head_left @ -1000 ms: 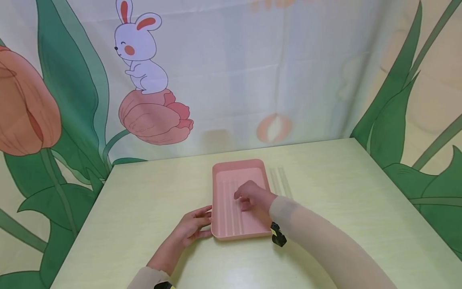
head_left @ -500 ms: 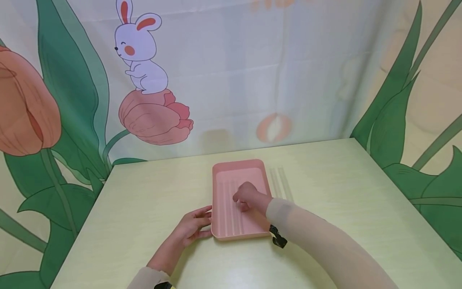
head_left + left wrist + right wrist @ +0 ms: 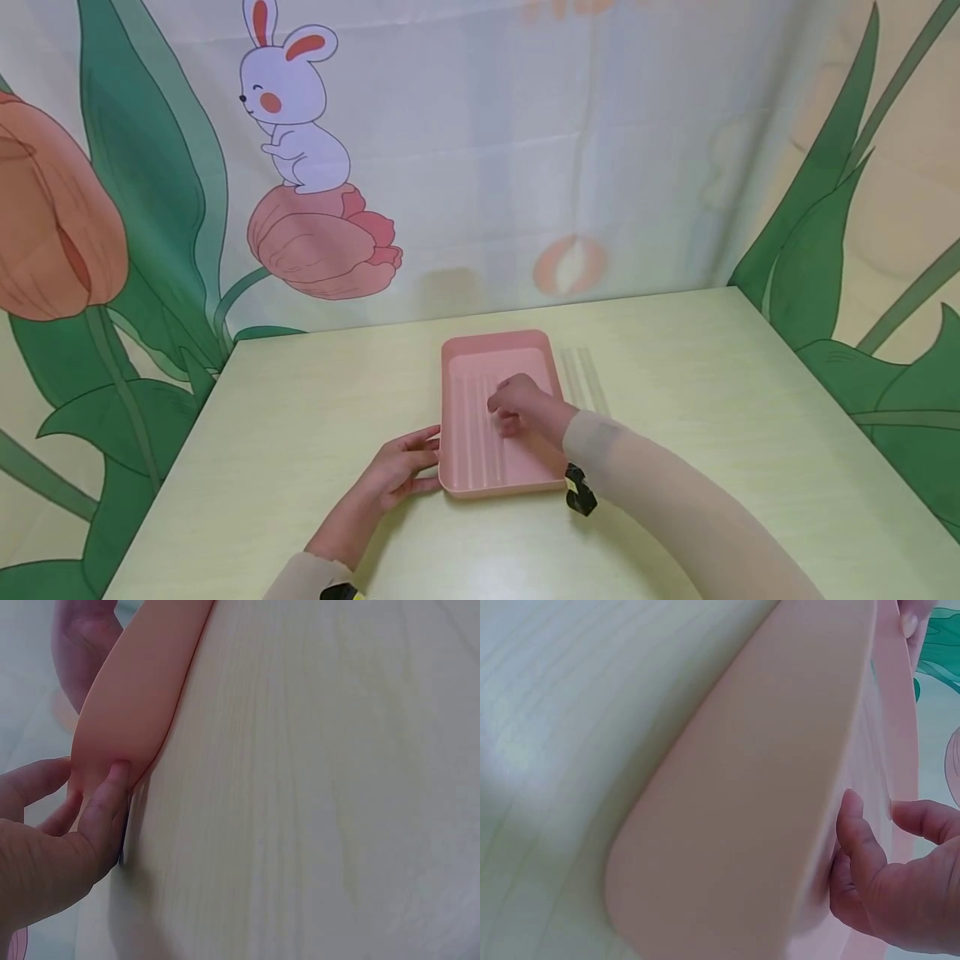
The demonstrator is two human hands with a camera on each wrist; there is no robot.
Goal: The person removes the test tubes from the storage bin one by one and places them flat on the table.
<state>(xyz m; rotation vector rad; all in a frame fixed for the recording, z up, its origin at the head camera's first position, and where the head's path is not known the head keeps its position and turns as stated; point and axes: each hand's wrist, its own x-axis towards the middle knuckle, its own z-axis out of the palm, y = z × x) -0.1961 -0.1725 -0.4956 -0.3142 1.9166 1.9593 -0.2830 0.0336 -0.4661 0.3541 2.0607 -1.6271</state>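
A shallow pink tray lies on the table, with several long, clear, tube-like sticks side by side in its left part. My left hand touches the tray's left side. In the left wrist view its thumb lies against the outer wall and a finger reaches the rim. Over the inside of the tray is my right hand, bent downward beside the rightmost stick. The right wrist view shows its thumb and forefinger apart, nothing visible between them, the forefinger's tip at a clear edge.
Two more clear sticks lie on the pale table just right of the tray. Behind the table hangs a cloth printed with a rabbit and tulips. Black bands sit on both wrists.
My right hand dipped slightly toward the near end of the tray, then came back up and a little right. The left hand, tray and loose sticks look unmoved.
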